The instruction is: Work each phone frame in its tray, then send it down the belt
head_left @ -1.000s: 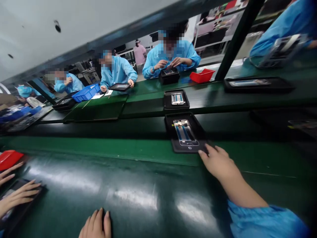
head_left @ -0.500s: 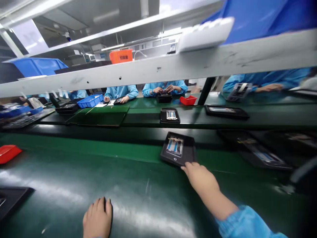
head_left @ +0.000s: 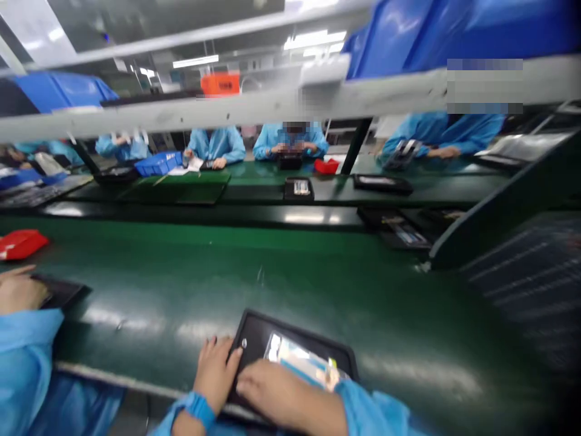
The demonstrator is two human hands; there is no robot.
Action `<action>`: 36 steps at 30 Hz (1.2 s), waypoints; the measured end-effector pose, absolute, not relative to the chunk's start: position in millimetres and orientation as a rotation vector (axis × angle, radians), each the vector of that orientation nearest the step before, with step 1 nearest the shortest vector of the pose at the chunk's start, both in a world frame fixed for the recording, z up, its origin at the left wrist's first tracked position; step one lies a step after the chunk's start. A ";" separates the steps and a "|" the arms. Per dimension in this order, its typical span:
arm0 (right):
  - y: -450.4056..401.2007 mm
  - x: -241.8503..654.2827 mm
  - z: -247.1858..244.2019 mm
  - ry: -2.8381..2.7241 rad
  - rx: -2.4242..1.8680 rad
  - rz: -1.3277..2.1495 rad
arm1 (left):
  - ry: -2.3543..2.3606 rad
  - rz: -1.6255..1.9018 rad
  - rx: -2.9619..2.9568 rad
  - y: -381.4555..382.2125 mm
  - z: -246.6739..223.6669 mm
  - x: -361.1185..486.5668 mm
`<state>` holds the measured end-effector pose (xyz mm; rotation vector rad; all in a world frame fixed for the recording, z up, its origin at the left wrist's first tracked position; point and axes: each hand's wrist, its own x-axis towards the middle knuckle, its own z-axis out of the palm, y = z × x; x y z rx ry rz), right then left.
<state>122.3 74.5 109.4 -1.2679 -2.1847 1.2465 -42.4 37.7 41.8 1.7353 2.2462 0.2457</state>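
A black tray (head_left: pixel 295 332) lies tilted at the front edge of the green bench. It holds a clear-wrapped part (head_left: pixel 297 358) with white and blue strips. At the tray's left rim is my left hand (head_left: pixel 216 370), its thumb over the rim and its fingers along the outside. My right hand (head_left: pixel 270 387) reaches across the lower part of the tray, fingers together and bent; whatever is under them is hidden. Both hands are close together, the right one covering some of the tray.
A co-worker's hand (head_left: pixel 22 292) touches another black tray (head_left: pixel 66 292) at the left, near a red bin (head_left: pixel 22 244). Beyond the raised ledge stand more trays (head_left: pixel 299 189) and a blue basket (head_left: pixel 158 163). A slanted dark support (head_left: pixel 494 209) rises at the right; a shelf beam (head_left: pixel 254 103) crosses above.
The tray has come from the far side of the bench to its near edge and is turned. My right hand has come back with it, and my left hand now touches its rim. The view has shifted.
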 end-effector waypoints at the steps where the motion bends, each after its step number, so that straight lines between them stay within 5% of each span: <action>1: 76.2 129.6 110.0 -2.229 -1.227 1.281 | 2.238 0.220 1.751 32.8 46.7 -40.2; 4: 88.0 159.7 104.3 -2.243 -1.368 1.225 | 2.278 0.200 1.727 26.3 54.7 -40.3; 9: 98.1 197.4 89.2 -2.468 -1.776 0.523 | 2.341 0.227 1.676 15.9 55.7 -42.6; 13: 105.3 186.0 90.5 -2.635 -1.762 0.309 | 2.366 0.129 1.699 4.4 64.2 -51.1; 21: 112.9 111.9 105.2 -2.966 -1.479 0.359 | 2.640 0.047 1.430 -28.2 71.3 -97.4; 29: 122.7 127.2 101.1 -2.669 -1.492 0.483 | 2.794 0.190 1.210 -44.1 64.9 -79.9; 33: 93.3 165.8 102.1 -2.693 -1.517 0.634 | 2.780 0.132 1.554 -35.4 80.6 -61.5; 36: 60.3 176.9 91.9 -2.699 -1.404 0.731 | 2.330 0.157 2.087 -20.8 84.5 -40.1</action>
